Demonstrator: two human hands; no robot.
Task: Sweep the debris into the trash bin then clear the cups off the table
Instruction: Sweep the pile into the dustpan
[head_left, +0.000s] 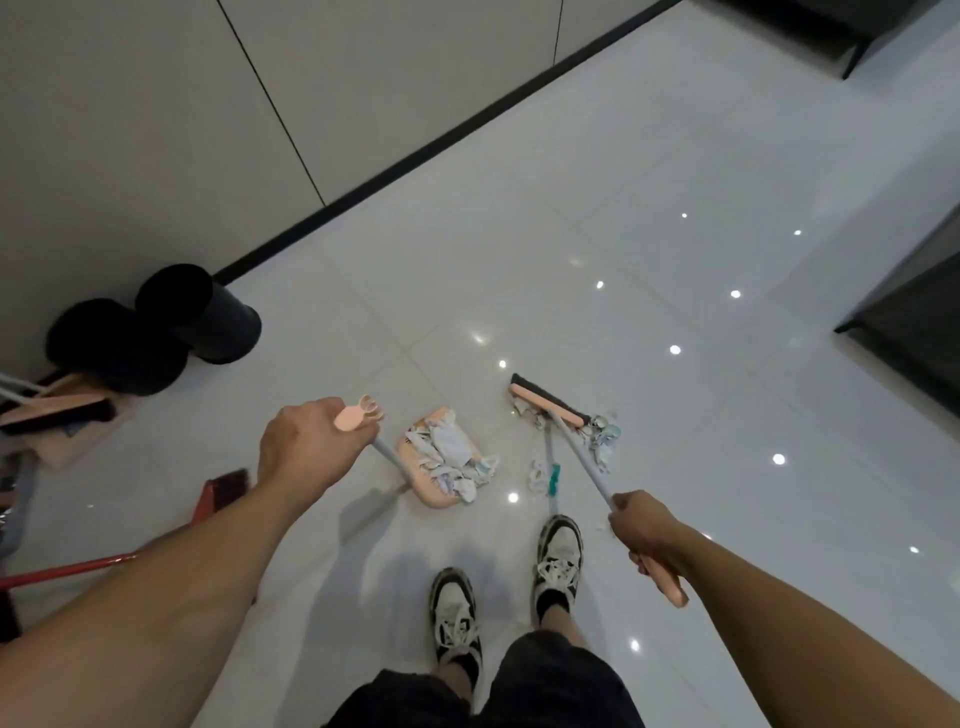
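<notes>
My left hand (304, 441) grips the pink top of a long dustpan handle. Its pink dustpan (415, 470) rests on the white tiled floor, heaped with crumpled paper scraps (452, 457). My right hand (644, 530) grips the pink end of a broom handle. The broom head (548, 400), pink with dark bristles, touches the floor to the right of the dustpan. Loose debris (602, 439) lies beside the broom head, and more scraps (540, 475) lie between broom and pan. Two black trash bins (208, 312) stand by the wall at left.
Another pink dustpan and brush (62, 415) lean near the bins, and a red broom (223, 491) lies at lower left. Dark furniture (914, 322) stands at right. My two shoes (558, 551) are just behind the debris.
</notes>
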